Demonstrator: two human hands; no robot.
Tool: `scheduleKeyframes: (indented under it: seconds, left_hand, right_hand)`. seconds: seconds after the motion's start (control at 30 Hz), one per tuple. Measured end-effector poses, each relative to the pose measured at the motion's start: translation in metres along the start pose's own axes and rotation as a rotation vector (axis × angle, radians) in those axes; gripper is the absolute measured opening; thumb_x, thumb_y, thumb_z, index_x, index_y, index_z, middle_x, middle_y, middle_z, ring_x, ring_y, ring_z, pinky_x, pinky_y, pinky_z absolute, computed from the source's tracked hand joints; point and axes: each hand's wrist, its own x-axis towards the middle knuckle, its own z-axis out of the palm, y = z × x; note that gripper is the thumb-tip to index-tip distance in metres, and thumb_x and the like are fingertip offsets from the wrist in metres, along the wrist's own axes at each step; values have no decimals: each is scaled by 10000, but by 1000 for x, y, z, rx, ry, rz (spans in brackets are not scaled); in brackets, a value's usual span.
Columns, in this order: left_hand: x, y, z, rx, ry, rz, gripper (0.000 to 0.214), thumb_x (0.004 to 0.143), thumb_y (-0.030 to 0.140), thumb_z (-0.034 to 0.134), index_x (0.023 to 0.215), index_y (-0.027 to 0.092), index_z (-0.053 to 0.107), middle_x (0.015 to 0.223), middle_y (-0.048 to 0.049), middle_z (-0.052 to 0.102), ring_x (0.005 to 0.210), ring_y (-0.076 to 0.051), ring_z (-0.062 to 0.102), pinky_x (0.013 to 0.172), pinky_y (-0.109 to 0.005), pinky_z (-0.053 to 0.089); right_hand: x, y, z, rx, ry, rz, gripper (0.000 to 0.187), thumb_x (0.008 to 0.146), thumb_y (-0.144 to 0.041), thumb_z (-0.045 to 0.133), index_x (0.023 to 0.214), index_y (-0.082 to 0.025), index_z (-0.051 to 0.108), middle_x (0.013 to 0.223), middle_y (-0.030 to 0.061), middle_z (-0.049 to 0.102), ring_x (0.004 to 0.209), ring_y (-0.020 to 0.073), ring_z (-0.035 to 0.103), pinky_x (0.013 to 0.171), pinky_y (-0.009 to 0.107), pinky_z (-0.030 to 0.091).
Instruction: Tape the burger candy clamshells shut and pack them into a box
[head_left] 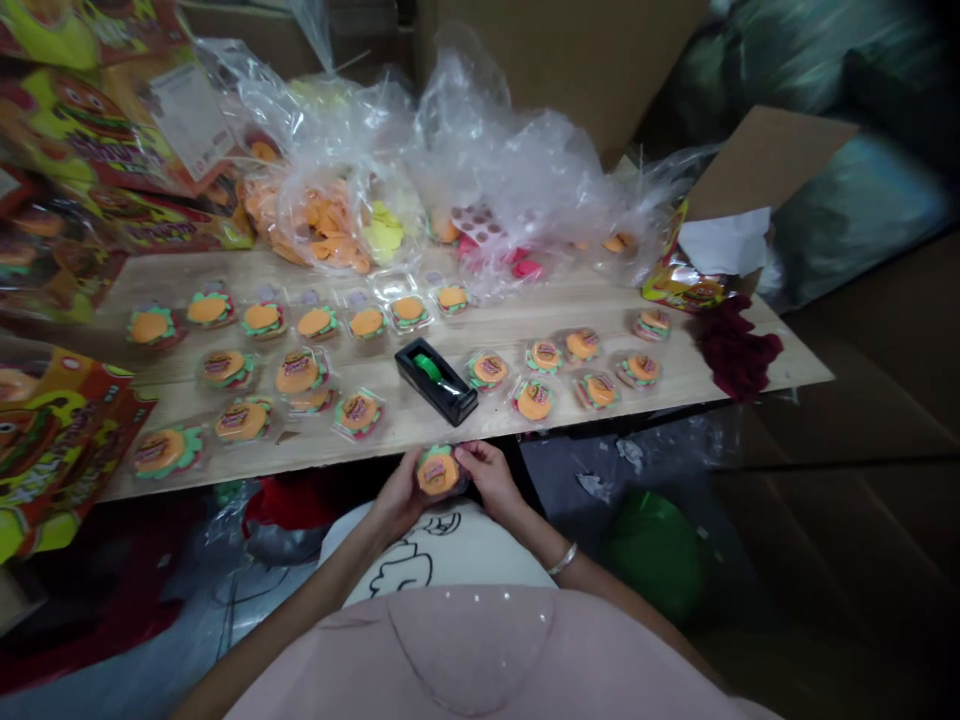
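At the bottom centre of the frame, the left hand (395, 497) and right hand (489, 476) pinch one burger-shaped pack (438, 473) between them, just below the tabletop (750, 375) edge. It looks mid-sealing; the next move likely calls for tape from the black tape dispenser (436, 380) just above. Finished packs (297, 372) lie in rows beyond, with plastic bags (480, 170) across the top.

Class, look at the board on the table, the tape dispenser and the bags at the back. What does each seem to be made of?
Board: pale wood or wood-look laminate, matt, with grain lines; which one is unclear.
Tape dispenser: black plastic, probably, glossy with sharp highlights.
Bags: thin clear plastic film, crinkled and shiny, contents showing through.
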Motion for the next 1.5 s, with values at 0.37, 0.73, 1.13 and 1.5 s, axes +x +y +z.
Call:
scheduleKeyframes:
  seconds: [0.37,0.73,1.13,1.5]
  left_hand:
    - [16,-21,2,-82,129,171,271,779,382,552,921,155,591,763,-44,696,716,-199,675,680,-313,531]
    - [26,-23,-7,123,234,223,302,769,484,534,829,188,536,704,-24,667,675,-201,660,605,-290,504]
    - [-7,-7,-20,465,41,253,375,714,539,572,744,165,567,678,-35,637,648,-196,589,616,-312,464]
    - [-35,-1,-21,492,-71,240,284,613,401,714,674,153,592,613,24,577,590,-134,542,585,-237,418]
  right_hand:
    - [6,1,6,41,44,123,379,472,-431,811,635,-135,639,606,12,647,558,134,559,595,272,434]
    - [12,0,10,-79,27,114,409,539,-500,761,647,-121,648,610,36,662,553,159,575,589,292,457]
    - [-2,-7,-2,-263,-212,51,270,575,-382,739,636,-148,620,562,-28,567,527,100,472,537,231,358]
    - [-20,-7,-14,-313,-381,125,316,570,-429,756,652,-153,625,565,-26,569,504,99,471,512,230,354]
